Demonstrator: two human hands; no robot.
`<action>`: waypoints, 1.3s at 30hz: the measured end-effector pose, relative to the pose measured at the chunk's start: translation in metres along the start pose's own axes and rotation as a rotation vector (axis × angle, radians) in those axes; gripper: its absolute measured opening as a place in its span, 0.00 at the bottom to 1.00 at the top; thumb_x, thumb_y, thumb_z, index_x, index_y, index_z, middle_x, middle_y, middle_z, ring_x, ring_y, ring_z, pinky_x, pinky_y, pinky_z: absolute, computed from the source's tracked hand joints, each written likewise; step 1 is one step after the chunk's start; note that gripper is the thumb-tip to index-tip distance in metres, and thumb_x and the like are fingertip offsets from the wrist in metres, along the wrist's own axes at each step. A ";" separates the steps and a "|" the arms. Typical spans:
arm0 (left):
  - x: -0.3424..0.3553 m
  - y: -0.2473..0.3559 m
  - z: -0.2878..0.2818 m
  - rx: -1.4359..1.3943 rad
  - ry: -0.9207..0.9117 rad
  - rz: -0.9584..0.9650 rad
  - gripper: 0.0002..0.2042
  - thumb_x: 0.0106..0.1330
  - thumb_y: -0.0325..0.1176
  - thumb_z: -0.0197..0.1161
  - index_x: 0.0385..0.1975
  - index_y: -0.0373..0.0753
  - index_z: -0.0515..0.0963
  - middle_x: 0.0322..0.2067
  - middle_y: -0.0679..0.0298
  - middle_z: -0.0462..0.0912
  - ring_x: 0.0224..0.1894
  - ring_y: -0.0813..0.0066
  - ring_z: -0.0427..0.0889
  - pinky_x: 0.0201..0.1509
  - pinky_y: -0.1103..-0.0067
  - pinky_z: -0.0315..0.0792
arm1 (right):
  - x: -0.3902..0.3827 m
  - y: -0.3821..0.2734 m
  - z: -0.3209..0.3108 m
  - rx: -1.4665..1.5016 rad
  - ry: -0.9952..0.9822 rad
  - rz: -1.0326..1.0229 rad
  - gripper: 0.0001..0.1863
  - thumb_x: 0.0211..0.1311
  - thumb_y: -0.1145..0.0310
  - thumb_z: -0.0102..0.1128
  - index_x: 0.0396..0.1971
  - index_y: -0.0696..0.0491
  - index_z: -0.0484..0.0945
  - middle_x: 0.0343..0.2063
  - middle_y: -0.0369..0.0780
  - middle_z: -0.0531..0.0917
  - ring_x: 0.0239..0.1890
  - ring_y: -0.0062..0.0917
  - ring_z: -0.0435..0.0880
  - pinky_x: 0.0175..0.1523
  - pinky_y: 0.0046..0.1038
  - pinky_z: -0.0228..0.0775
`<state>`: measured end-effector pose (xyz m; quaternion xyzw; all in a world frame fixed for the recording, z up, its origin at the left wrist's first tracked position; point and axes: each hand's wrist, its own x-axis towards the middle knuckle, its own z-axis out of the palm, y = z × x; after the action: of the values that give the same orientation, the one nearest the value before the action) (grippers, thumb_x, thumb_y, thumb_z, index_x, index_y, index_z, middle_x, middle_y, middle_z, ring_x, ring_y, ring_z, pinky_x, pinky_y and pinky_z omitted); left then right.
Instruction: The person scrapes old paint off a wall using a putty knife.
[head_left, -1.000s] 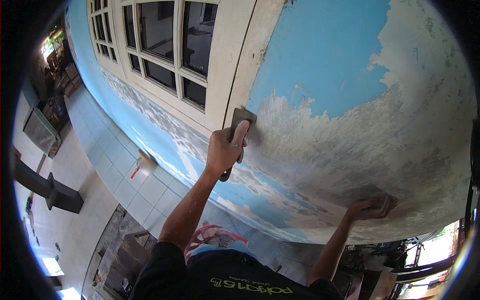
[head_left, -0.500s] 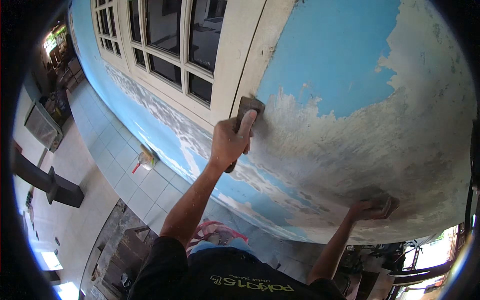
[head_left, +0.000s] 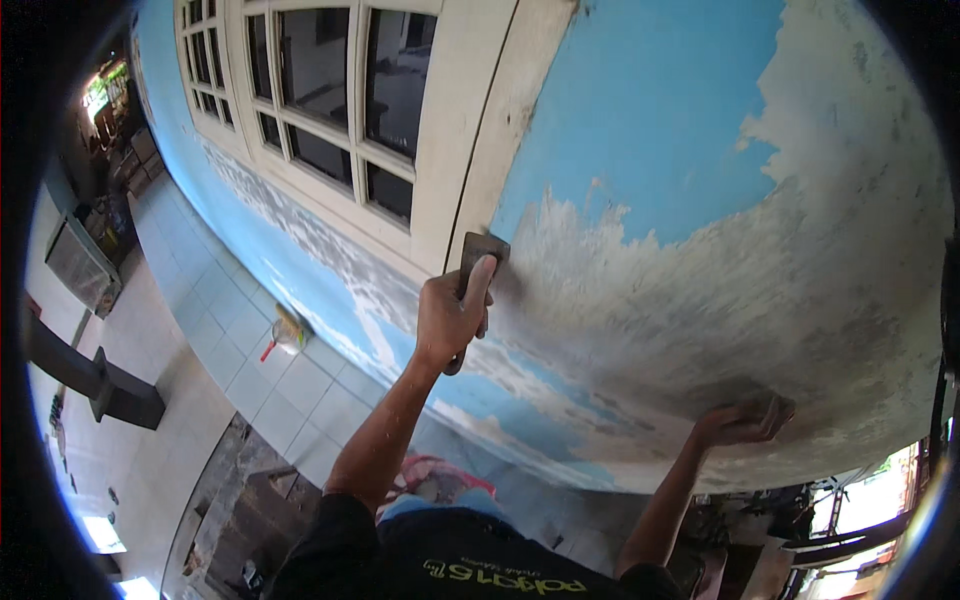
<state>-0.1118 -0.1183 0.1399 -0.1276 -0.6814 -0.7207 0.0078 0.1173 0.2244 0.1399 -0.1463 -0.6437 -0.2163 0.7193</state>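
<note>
Near the centre, gripping a wide-bladed metal putty knife (head_left: pixel 484 248) with the left hand (head_left: pixel 449 318) — wrapping the fingers snugly around its handle and stretching the thumb up toward the blade. Pointing that blade toward twelve o'clock, laying it along the border between the cream window casing (head_left: pixel 490 130) and the wall. Out toward four o'clock, holding the right hand (head_left: pixel 745 418) close to the wall, curling its fingers halfway toward the palm — cannot tell whether touching the surface or holding anything inside the curl. Facing sky-blue paint (head_left: pixel 655 110) with ragged edges between one and two o'clock, and meeting patchy grey-white plaster (head_left: pixel 800 270) around three. Showing a dark-paned window (head_left: pixel 325 90) at eleven o'clock and, between eight and nine, a small container (head_left: pixel 290 337) standing on pale tiles (head_left: pixel 300 390) near the wall's foot. Wearing a black printed T-shirt (head_left: pixel 470 550) at six o'clock, just below a partly hidden pink-and-white item (head_left: pixel 440 475).
</note>
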 end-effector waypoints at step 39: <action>0.008 0.074 0.008 -0.024 -0.012 0.062 0.27 0.70 0.47 0.56 0.12 0.33 0.73 0.04 0.67 0.66 0.06 0.81 0.67 0.11 0.81 0.59 | 0.011 -0.007 -0.008 0.080 -0.099 -0.073 0.21 0.72 0.58 0.39 0.54 0.60 0.64 0.53 0.50 0.64 0.65 0.49 0.61 0.67 0.55 0.54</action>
<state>-0.1045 -0.1144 0.2147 -0.1533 -0.6685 -0.7274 0.0245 0.1214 0.2133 0.1495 -0.1044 -0.6915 -0.2093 0.6835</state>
